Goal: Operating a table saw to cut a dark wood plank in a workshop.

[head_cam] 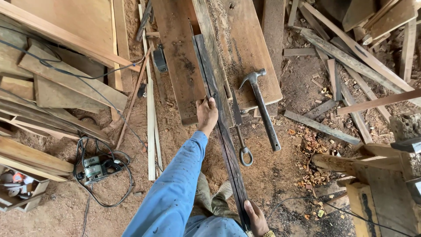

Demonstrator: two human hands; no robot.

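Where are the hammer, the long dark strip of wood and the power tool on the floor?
hammer (263, 109): head view, on its handle.
dark strip (226, 140): head view, mid-length.
power tool (93, 169): head view, on its body.

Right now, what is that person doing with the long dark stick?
A person in a blue sleeve holds a long dark wooden strip at both ends. The left hand grips it where it lies on a wide plank, and the right hand holds the near end, close to the body. A claw hammer rests on the board beside it, partly hanging off the edge. A metal rod with a ring end hangs nearby. On the sawdust floor sits a green power tool with its cable.
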